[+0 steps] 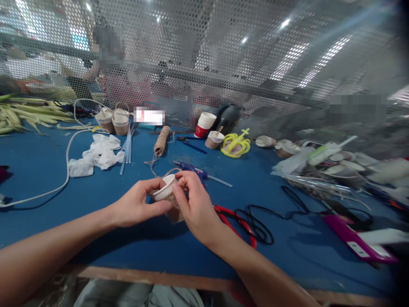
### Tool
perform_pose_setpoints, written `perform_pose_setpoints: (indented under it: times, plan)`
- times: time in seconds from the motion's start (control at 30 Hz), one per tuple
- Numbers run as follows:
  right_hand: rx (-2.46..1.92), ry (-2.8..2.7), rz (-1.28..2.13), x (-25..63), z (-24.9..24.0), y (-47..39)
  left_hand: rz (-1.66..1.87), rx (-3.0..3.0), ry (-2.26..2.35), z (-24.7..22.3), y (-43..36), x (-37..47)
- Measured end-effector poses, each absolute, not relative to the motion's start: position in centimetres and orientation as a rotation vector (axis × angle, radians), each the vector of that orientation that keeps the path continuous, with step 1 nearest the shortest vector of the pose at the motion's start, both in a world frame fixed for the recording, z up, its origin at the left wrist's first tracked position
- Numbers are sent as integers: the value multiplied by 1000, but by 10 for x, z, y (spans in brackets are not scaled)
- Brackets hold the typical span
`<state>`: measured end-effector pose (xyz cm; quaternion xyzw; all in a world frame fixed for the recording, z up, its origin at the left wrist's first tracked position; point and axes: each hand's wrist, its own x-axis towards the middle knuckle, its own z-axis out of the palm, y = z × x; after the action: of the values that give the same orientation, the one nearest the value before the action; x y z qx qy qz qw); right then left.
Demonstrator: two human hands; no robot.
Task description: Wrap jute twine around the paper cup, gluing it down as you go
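A small white paper cup (166, 189), its side wrapped in brown twine, is held tilted above the table near the front. My left hand (138, 204) is closed around it, thumb on the outer side and fingers at the rim. My right hand (197, 209) is closed at the cup's right rim, pinching the twine, whose strand loops over the far side. That strand leads back to a twine spool (162, 140). Just beyond my right hand lies a blue glue gun (194, 169) with a clear glue stick (220, 181) in its back. The fingertips partly hide the cup's wrapped side.
Wrapped cups (113, 123), crumpled white plastic (99, 154) and glue sticks (128, 147) lie left. Behind are pliers (193, 144), stacked cups (205, 124) and a yellow crown (235, 145). Black cable (255, 226), a purple box (358, 241) and clutter are right. Perforated metal mesh (179, 64) stands behind.
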<state>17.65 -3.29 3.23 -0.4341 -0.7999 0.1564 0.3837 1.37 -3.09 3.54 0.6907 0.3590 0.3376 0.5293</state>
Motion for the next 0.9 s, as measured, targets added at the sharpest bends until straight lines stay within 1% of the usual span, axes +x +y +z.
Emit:
perform_pose_setpoints:
  times: [0.27,0.5,0.63,0.83,0.9]
  plan:
    - [-1083,-2109,203,174,33,-36,861,1638,930,32,-33,18]
    - [-1071,-2150,200,173,31,-36,888,1602,885,28,-32,18]
    - [-1077,-2125,338,176,37,-34,876,1626,874,28,-32,15]
    - [-1108,-1937,743,184,49,-27,851,1677,825,32,-32,13]
    - [-1134,-1893,823,185,50,-26,843,1644,786,32,-32,13]
